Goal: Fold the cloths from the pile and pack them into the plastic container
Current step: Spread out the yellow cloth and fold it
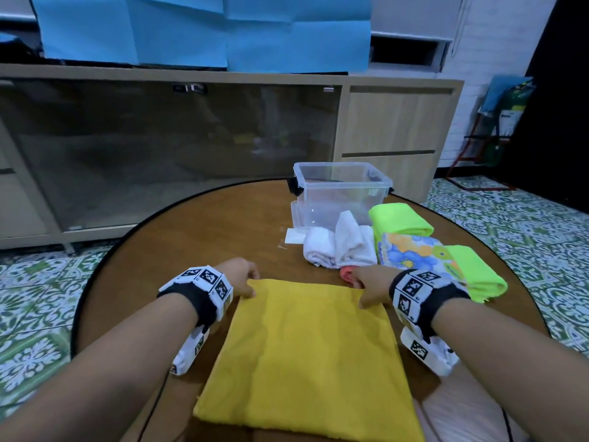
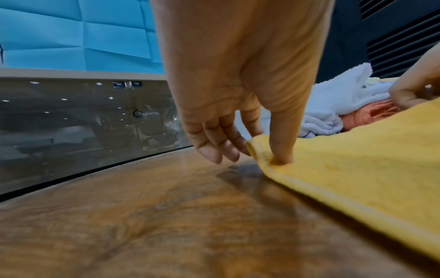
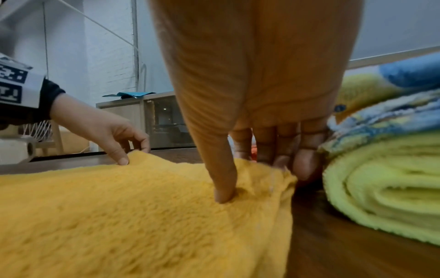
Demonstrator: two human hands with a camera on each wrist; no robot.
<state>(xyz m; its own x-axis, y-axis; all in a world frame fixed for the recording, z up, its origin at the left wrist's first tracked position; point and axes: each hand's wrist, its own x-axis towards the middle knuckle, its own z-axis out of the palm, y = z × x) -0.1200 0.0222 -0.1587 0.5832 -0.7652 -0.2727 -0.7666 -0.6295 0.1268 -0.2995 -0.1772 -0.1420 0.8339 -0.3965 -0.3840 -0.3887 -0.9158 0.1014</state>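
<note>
A round wooden tabletop (image 1: 242, 218) stands on a green patterned tile floor, in front of a long low cabinet with dark glass doors. On the near part of the tabletop lies a soft yellow fleece cloth (image 1: 306, 355), spread flat, its near edge reaching to the tabletop's near edge. The left hand (image 1: 237, 275) pinches the far left corner of this cloth, thumb on top and fingers curled behind it; the right hand (image 1: 371, 287) pinches the far right corner in the same way. I judge that the fold of this cloth is only beginning: both far corners are gripped but barely lifted. The next move probably needs both hands to rise together and bring the far edge toward the near edge, keeping the corners level so the edges meet evenly. The clear plastic container (image 1: 342, 193) stands open near the far edge of the tabletop and appears empty, though its transparent walls make this hard to confirm. Between it and the right hand sits the pile: white towels (image 1: 339, 245), a bright green fleece cloth (image 1: 401, 220), a flowered blue and orange cloth (image 1: 411, 252), and a small coral cloth (image 1: 347, 271), mostly hidden behind the right hand. How many cloths are in the pile I cannot tell.
</note>
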